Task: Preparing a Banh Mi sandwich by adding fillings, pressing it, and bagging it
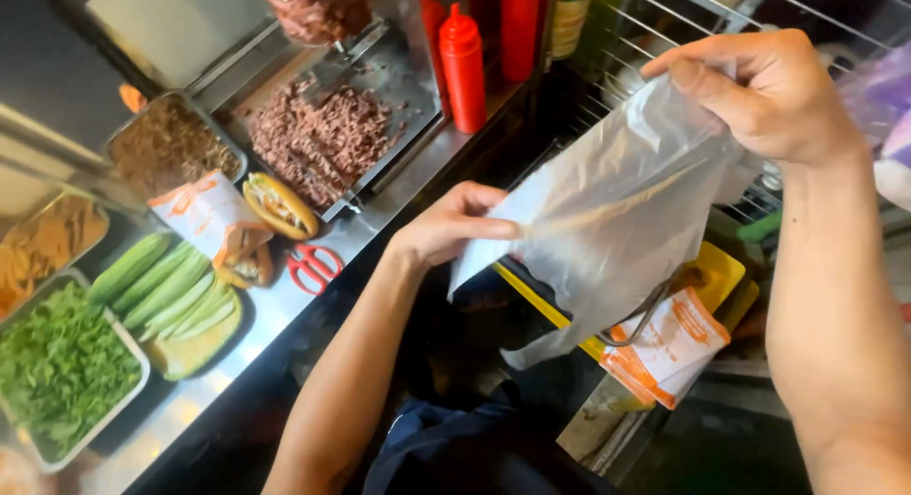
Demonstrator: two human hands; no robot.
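1. Opening a thin clear plastic bag [607, 210], held in the air between both hands, above the dark gap beside the tabletop [285, 305].
2. Left hand [451, 227]: fingers pressed together, pinching one edge of the bag low down, forearm reaching forward.
3. Right hand [759, 92]: fingers curled, thumb pinching the top edge, raised high, wrist bent over.
4. Next, judging by this: pulling the two layers apart to widen the mouth, gently, since thin film clings.
5. Nearby: filled sandwich [280, 205], red scissors [313, 265].

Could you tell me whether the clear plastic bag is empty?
Empty: the plastic bag hangs limp and see-through between the left hand and right hand.
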